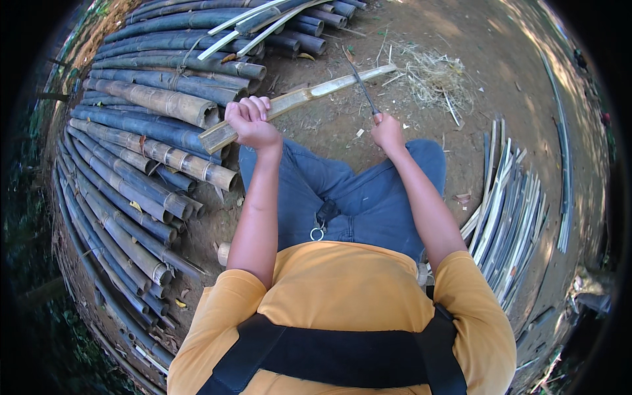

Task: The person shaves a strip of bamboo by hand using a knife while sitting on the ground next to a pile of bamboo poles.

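A split bamboo piece slants up to the right in front of my knees, its pale inner face showing. My left hand is closed round it near its broad lower end. In my right hand is the handle of a long, thin-bladed knife, above my right knee. The blade points up and to the left, and it crosses the bamboo near its narrow far end. Whether the edge is biting into the bamboo I cannot tell.
Stacked bamboo poles fill the left side and the far left. Pale split strips lie on top at the back. A heap of fine shavings sits on the dirt ahead. At my right lies a bundle of thin bamboo strips.
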The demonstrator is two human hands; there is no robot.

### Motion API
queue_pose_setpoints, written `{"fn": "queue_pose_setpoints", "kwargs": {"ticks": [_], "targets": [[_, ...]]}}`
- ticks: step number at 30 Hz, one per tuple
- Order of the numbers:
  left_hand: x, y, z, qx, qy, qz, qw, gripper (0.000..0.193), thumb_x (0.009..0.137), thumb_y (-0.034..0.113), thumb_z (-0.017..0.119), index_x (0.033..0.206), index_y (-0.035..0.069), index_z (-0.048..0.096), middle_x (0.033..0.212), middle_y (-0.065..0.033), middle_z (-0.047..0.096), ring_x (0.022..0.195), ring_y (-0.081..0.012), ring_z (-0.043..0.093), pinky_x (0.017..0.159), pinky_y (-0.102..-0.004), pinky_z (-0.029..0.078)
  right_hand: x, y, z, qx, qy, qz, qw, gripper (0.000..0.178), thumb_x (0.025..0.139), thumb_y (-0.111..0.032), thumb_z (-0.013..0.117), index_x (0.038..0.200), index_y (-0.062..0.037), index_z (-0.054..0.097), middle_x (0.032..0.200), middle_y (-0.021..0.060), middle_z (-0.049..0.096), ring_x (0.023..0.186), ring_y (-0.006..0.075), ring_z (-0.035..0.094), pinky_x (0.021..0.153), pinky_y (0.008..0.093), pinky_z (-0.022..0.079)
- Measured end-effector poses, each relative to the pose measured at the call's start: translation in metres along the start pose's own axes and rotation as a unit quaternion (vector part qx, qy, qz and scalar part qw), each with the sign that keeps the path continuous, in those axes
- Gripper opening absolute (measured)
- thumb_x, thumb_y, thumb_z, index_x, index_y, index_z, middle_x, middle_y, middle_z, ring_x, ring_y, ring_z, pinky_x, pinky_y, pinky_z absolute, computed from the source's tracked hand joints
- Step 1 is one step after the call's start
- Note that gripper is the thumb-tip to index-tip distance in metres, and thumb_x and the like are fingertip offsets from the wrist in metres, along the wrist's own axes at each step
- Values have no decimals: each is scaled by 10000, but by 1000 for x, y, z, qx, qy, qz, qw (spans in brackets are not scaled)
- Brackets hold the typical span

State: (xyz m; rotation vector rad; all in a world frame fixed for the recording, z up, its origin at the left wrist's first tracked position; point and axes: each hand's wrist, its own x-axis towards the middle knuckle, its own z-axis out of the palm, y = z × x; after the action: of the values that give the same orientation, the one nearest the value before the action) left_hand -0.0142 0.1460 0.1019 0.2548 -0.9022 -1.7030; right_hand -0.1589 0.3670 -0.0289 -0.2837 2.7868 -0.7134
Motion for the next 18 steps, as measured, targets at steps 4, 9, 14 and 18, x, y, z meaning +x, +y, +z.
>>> {"fn": "queue_pose_setpoints", "kwargs": {"ticks": [4,9,14,18], "targets": [[6,-2,-10,9,-1,1,1000,364,935,229,365,610,160,217,511,-4,232,451,-129,238,559,-324,343,-10,-25,-25,-26,-59,-47,997,200,895,-230,581,998,-60,604,947,246,690,940,427,665,803,526,518],[12,-4,-10,18,0,0,1000,357,940,239,345,614,164,222,510,-5,235,455,-128,238,555,-329,338,7,-2,-16,-25,-54,-94,994,198,891,-217,575,1004,-57,602,945,248,688,938,429,665,814,520,523],[20,-9,-19,-23,18,-22,999,330,946,202,330,639,152,220,520,-1,226,463,-126,232,541,-312,333,63,41,21,9,-9,13,1000,183,853,-202,594,990,-81,603,946,245,684,932,437,659,824,517,523],[31,-6,-26,5,52,-19,998,346,948,240,336,628,166,227,507,8,224,460,-131,224,545,-328,334,43,28,15,27,-87,-75,993,182,853,-197,590,987,-76,612,963,234,689,942,430,662,827,513,523]]}}
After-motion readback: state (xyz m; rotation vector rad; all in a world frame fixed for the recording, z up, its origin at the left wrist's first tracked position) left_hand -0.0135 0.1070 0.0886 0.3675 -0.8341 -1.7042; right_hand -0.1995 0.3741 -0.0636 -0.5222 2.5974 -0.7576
